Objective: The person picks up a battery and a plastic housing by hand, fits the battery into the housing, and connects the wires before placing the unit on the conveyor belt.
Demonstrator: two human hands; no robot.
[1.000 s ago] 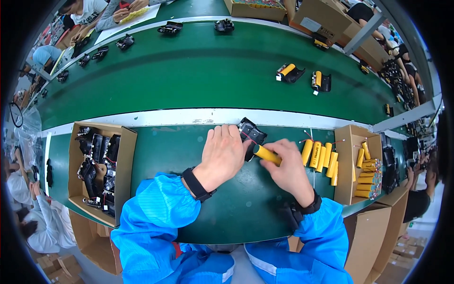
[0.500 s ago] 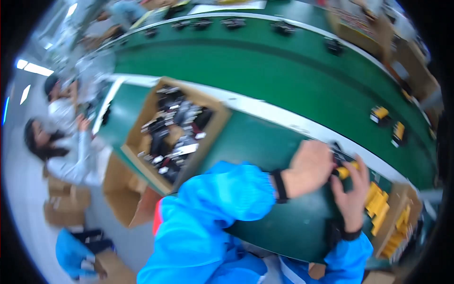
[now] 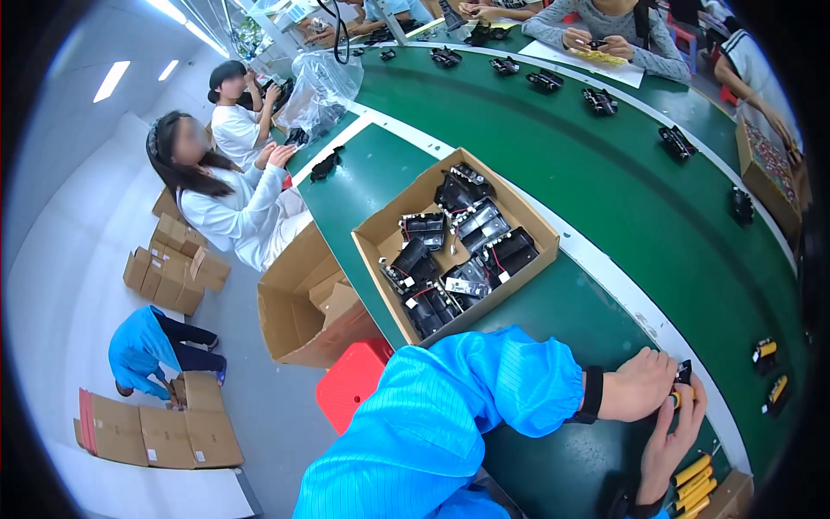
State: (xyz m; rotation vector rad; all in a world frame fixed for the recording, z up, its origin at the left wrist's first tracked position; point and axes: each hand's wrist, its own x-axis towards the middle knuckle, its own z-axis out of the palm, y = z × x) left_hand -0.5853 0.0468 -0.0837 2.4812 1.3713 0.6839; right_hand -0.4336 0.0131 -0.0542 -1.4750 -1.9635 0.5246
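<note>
My left hand (image 3: 641,386) is closed on a small black plastic housing (image 3: 684,372), which shows just past its fingers. Close by, my right hand (image 3: 671,443) has its thumb and fingers bent around a yellow cylindrical battery (image 3: 678,399) at the same housing. Both hands hide most of the housing and battery. Several more yellow batteries (image 3: 694,486) lie just right of my right hand. An open cardboard box (image 3: 542,247) of black housings with wires and small boards stands left of my hands.
A white rail (image 3: 605,270) divides my bench from the green belt (image 3: 519,143). Black housings (image 3: 600,102) line its far side; two battery-fitted ones (image 3: 775,394) sit at right. A red stool (image 3: 353,381) and open carton (image 3: 294,303) stand beside the bench. Co-workers sit left and across.
My view has swung left, so the bench, box and hands appear farther right and lower. Both hands remain together at the housing and battery.
</note>
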